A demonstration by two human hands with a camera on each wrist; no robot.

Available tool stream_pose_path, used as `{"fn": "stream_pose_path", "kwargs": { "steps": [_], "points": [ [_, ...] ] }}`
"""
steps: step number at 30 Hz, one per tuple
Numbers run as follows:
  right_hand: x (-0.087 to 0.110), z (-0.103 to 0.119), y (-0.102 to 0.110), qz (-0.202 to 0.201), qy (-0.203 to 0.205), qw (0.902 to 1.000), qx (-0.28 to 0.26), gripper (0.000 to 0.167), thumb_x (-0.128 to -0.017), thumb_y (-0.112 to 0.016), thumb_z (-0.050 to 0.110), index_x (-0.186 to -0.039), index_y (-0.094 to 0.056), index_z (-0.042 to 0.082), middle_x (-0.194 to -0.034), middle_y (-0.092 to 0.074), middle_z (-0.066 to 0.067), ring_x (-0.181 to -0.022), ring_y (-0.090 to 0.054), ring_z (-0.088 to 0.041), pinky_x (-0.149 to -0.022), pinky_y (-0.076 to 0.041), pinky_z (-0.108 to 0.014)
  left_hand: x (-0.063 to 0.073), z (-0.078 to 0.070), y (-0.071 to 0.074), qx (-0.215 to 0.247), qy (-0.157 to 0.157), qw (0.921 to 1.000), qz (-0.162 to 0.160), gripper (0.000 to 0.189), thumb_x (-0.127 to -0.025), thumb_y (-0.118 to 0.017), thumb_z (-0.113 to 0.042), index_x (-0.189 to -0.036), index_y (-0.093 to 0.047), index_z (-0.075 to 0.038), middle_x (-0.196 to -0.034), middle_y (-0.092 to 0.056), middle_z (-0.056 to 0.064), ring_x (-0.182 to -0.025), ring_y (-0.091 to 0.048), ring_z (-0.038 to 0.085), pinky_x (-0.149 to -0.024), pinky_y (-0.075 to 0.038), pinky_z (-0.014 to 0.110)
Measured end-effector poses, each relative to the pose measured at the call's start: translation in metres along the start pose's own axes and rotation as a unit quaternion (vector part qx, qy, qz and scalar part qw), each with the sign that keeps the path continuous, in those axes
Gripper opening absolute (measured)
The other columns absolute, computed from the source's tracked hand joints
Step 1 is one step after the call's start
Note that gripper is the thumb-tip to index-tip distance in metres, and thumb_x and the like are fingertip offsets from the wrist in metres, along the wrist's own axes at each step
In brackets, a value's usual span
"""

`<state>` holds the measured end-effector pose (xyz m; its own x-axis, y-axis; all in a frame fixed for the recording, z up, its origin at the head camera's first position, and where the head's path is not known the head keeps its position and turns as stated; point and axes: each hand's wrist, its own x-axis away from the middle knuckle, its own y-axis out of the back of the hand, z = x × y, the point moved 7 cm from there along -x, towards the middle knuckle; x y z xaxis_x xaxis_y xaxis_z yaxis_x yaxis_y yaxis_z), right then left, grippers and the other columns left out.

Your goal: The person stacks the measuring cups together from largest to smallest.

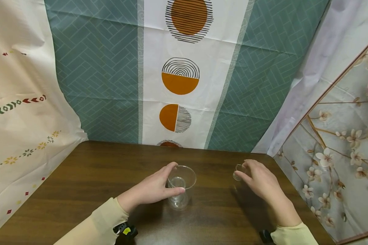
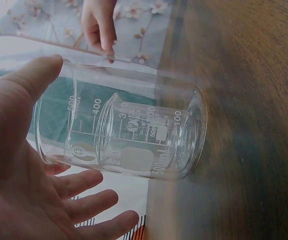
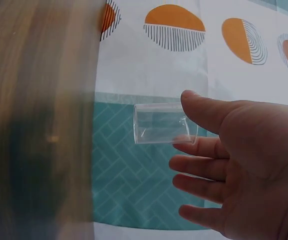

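A large clear glass beaker (image 2: 86,125) with white markings stands upright on the table. Nested inside it is a smaller glass beaker (image 2: 138,125), also marked in white. My left hand (image 1: 154,186) grips the large beaker near its rim between thumb and index finger, while the other fingers spread alongside. Over the table's right side, my right hand (image 1: 261,178) pinches a small clear glass beaker (image 3: 159,124) by its rim end between thumb and index finger. This little beaker hangs above the tabletop, and I see nothing inside it.
The brown wooden table (image 1: 110,163) ends at a patterned teal and white curtain (image 1: 110,85) behind. Cream cloth (image 1: 27,102) hangs on the left, and a floral cloth (image 1: 340,163) borders the right edge.
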<state>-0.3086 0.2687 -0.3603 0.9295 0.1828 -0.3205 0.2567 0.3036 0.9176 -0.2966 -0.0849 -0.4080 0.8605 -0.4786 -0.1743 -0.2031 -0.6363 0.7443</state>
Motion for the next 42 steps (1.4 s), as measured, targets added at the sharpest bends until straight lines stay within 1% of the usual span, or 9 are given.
{"fn": "stream_pose_path", "kwargs": {
  "steps": [6, 11, 15, 20, 27, 32, 42],
  "points": [
    [-0.004, 0.007, 0.003, -0.003, 0.002, 1.0000, -0.008, 0.044, -0.103, -0.080, 0.043, -0.122, -0.071, 0.004, -0.144, -0.066, -0.021, -0.134, -0.060, -0.045, -0.098, -0.052, -0.066, 0.000, 0.000, 0.000, -0.002, 0.004, 1.0000, 0.004, 0.096, -0.094, -0.077, -0.071, -0.162, -0.041, -0.012, -0.158, -0.054, 0.013, -0.137, -0.060, 0.036, -0.106, -0.052, 0.059],
    [-0.006, 0.012, 0.002, 0.002, 0.002, 0.9999, -0.012, 0.041, -0.102, -0.081, 0.044, -0.118, -0.072, 0.007, -0.144, -0.067, -0.018, -0.134, -0.061, -0.043, -0.096, -0.053, -0.065, 0.000, -0.001, 0.000, 0.000, 0.006, 1.0000, 0.007, 0.097, -0.095, -0.077, -0.070, -0.163, -0.040, -0.011, -0.160, -0.053, 0.015, -0.139, -0.059, 0.036, -0.108, -0.051, 0.059],
    [-0.008, 0.016, 0.001, 0.005, 0.004, 0.9999, -0.014, 0.040, -0.102, -0.081, 0.044, -0.116, -0.073, 0.007, -0.145, -0.067, -0.019, -0.135, -0.061, -0.043, -0.096, -0.053, -0.065, -0.001, -0.001, 0.000, 0.000, 0.006, 1.0000, 0.006, 0.099, -0.095, -0.077, -0.070, -0.164, -0.040, -0.011, -0.162, -0.051, 0.016, -0.139, -0.059, 0.036, -0.110, -0.050, 0.059],
    [-0.009, 0.021, 0.001, 0.009, 0.005, 0.9998, -0.019, 0.039, -0.101, -0.082, 0.044, -0.114, -0.074, 0.008, -0.147, -0.066, -0.020, -0.138, -0.059, -0.044, -0.098, -0.052, -0.064, -0.001, -0.001, 0.000, 0.002, 0.005, 0.9999, 0.009, 0.097, -0.095, -0.077, -0.069, -0.163, -0.041, -0.011, -0.161, -0.052, 0.017, -0.139, -0.059, 0.037, -0.109, -0.050, 0.060],
    [-0.011, 0.031, 0.000, 0.004, 0.015, 0.9994, -0.030, 0.035, -0.101, -0.082, 0.043, -0.110, -0.074, 0.010, -0.147, -0.067, -0.018, -0.139, -0.059, -0.042, -0.100, -0.052, -0.063, 0.000, -0.001, 0.000, 0.002, 0.007, 0.9999, 0.009, 0.096, -0.095, -0.077, -0.069, -0.163, -0.041, -0.011, -0.161, -0.052, 0.018, -0.138, -0.060, 0.035, -0.108, -0.051, 0.060],
    [-0.011, 0.038, -0.001, 0.005, 0.020, 0.9992, -0.035, 0.032, -0.101, -0.082, 0.042, -0.108, -0.074, 0.013, -0.148, -0.067, -0.017, -0.141, -0.058, -0.041, -0.101, -0.052, -0.063, 0.000, 0.000, 0.000, 0.001, 0.011, 0.9999, 0.010, 0.098, -0.095, -0.077, -0.069, -0.164, -0.040, -0.010, -0.161, -0.052, 0.017, -0.139, -0.059, 0.037, -0.109, -0.051, 0.059],
    [-0.010, 0.048, 0.000, 0.005, 0.024, 0.9987, -0.044, 0.031, -0.102, -0.082, 0.042, -0.109, -0.074, 0.013, -0.154, -0.063, -0.017, -0.145, -0.055, -0.042, -0.102, -0.051, -0.064, 0.000, -0.001, 0.001, 0.001, 0.009, 0.9999, 0.008, 0.097, -0.095, -0.078, -0.068, -0.163, -0.041, -0.010, -0.160, -0.053, 0.016, -0.138, -0.060, 0.038, -0.107, -0.051, 0.060]
  ]
}}
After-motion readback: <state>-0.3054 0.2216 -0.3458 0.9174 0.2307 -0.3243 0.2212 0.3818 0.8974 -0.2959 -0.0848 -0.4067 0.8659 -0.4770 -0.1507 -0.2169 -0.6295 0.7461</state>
